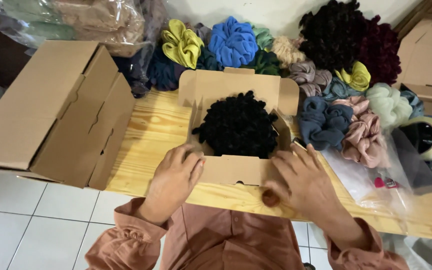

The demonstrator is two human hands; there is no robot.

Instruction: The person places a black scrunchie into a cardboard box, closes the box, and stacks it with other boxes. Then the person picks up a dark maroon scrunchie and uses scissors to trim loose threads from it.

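Fingers [188,162] press the small box [236,170] amid heaped scrunchies [326,122].

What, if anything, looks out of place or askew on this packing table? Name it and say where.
The larger folded cardboard box at the left hangs past the wooden table edge over the floor. The black scrunchie sits neatly inside the small open box that both hands touch.

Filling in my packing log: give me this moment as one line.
left hand: on box front flap | right hand: on box front edge | in box: black scrunchie | lid: open | on: wooden table
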